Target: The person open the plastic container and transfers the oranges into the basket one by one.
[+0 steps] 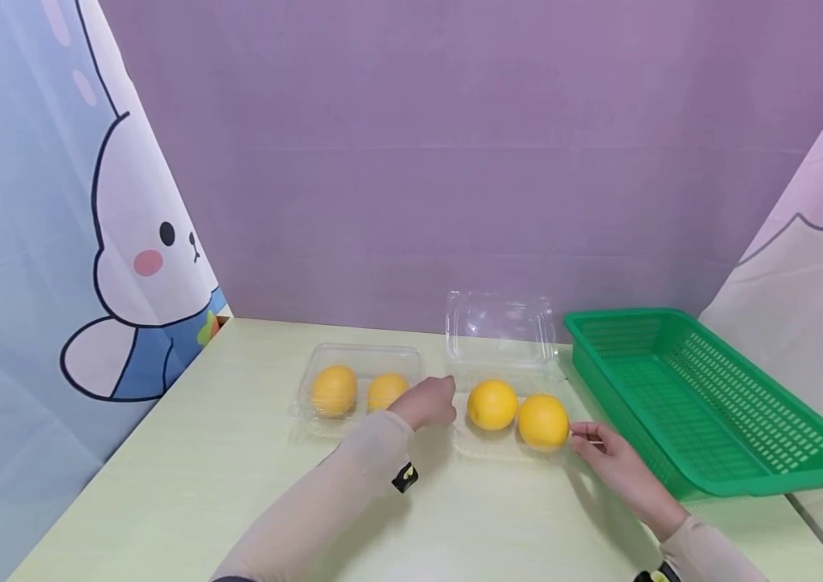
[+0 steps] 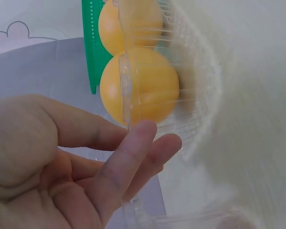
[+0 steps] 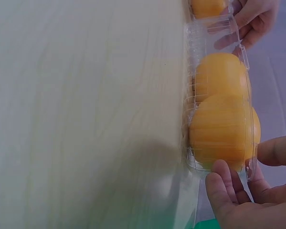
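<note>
Two oranges (image 1: 492, 404) lie side by side in a clear plastic clamshell container (image 1: 502, 450), whose lid (image 1: 500, 327) stands raised at the back. My left hand (image 1: 429, 402) pinches the container's left rim; the left wrist view shows the thumb and fingers (image 2: 133, 148) at the clear edge. On the opposite side my right hand (image 1: 615, 465) pinches the right rim, close beside the right orange (image 3: 224, 131). Left of this container is a closed clear clamshell (image 1: 368, 352) with two oranges (image 1: 335, 391) inside, one partly hidden by my left hand.
A green plastic basket (image 1: 630, 404) with slotted sides stands at the right, near my right hand. The pale table (image 1: 186, 477) extends to a purple backdrop (image 1: 455, 178). Printed cloths (image 1: 18, 242) hang on both sides.
</note>
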